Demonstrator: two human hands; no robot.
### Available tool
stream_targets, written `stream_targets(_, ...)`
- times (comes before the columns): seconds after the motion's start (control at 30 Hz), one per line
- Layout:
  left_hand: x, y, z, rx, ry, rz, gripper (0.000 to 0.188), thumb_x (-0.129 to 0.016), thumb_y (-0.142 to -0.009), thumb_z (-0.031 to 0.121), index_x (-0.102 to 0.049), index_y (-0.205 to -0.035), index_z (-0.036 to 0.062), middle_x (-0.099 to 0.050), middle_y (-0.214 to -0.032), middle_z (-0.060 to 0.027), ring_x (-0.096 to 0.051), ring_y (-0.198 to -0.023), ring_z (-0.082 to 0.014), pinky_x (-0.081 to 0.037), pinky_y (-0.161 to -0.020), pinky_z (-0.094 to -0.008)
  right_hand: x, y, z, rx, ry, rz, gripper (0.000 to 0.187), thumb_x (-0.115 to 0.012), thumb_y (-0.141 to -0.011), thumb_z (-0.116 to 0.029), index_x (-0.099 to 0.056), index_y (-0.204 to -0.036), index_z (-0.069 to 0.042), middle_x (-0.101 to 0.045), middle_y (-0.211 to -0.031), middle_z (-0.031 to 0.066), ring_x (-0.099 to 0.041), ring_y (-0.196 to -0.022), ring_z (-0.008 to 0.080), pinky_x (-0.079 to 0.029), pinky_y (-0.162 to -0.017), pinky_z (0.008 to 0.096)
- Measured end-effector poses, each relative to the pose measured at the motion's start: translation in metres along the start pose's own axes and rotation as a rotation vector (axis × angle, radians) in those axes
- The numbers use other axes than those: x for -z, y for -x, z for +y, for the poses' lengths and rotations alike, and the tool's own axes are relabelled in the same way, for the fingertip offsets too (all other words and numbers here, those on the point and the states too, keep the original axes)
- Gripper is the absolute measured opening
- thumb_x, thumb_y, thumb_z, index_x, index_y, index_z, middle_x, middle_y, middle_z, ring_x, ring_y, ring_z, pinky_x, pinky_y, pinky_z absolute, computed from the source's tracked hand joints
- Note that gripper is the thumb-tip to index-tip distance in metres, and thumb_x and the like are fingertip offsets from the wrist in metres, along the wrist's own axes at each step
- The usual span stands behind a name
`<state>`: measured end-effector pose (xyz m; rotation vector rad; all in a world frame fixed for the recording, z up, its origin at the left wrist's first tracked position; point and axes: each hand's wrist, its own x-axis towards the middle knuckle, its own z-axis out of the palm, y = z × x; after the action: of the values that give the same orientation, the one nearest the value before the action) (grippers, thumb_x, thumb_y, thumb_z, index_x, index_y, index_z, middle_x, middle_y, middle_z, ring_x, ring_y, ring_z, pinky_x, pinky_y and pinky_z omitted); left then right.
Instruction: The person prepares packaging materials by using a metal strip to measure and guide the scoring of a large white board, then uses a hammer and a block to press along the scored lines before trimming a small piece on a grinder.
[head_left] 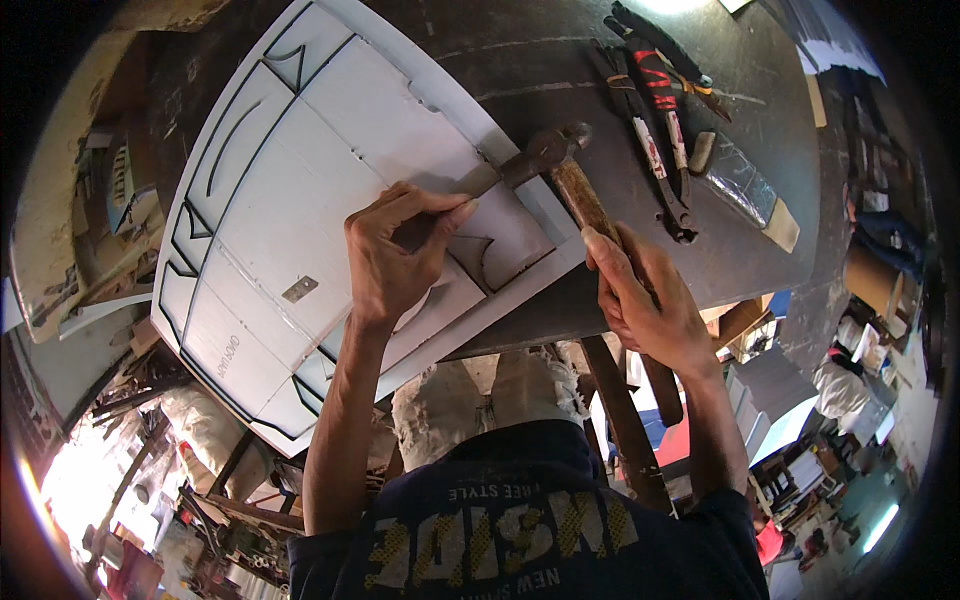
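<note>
My left hand (395, 245) is closed in a pinch around a flat, dark metal bar (480, 180), chisel-like in shape, low over a white panel (300, 200). The bar's far end meets or lies just beside the head of a hammer (585, 198); contact cannot be told. Wrapped round the hammer's wooden handle is my right hand (645, 295), off the panel's right edge. Black strips run in curves and points across the panel. A curved cut-out edge (487, 265) shows near its right corner, and my left hand hides part of the surface.
The panel lies on a dark table (540, 80). To the right are long-handled pincers (670, 180), partly bound with red tape, and a block wrapped in clear plastic (740, 180). A small metal plate (299, 289) rests on the panel. Clutter surrounds the table.
</note>
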<state>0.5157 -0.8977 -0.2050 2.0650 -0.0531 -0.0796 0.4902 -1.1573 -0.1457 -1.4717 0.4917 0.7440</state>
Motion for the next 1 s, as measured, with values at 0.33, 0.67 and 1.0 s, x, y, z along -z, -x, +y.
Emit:
stream_targets(0.33,0.003,0.002,-0.004,-0.029,-0.015,-0.003,0.011,-0.077,-0.08,0.001,-0.078,-0.09,0.0026,-0.068,-0.072,-0.0076,-0.057,-0.065,-0.0156,-0.046,-0.07,-0.0291,-0.007,-0.002,0.002,0.094,0.158,-0.041,0.037,-0.052,-0.104,-0.041,-0.05,-0.091,-0.007,-0.042,-0.059,-0.0035,-0.041,-0.046,0.0053,-0.031,-0.041,0.0238)
stream_targets(0.67,0.014,0.016,0.007,-0.062,-0.113,-0.003,0.024,-0.078,-0.08,0.004,-0.075,-0.104,0.0025,-0.074,-0.094,-0.0112,-0.069,-0.087,-0.0252,-0.051,-0.087,-0.0349,0.036,-0.05,-0.013,0.322,0.571,0.201,0.03,-0.054,-0.101,-0.035,-0.056,-0.104,-0.006,-0.053,-0.066,0.0037,-0.052,-0.048,0.0156,-0.041,-0.045,0.031)
stream_targets(1.0,0.088,0.151,0.008,0.209,-0.673,-0.182,0.129,-0.094,-0.048,0.058,-0.036,-0.149,0.0031,-0.045,-0.144,-0.0199,-0.04,-0.134,-0.0367,-0.022,-0.113,-0.0558,0.141,-0.035,-0.011,0.741,1.267,0.509,0.07,-0.077,-0.07,-0.008,-0.047,-0.133,-0.005,-0.057,-0.122,0.0189,-0.058,-0.115,0.0369,-0.046,-0.101,0.0458)
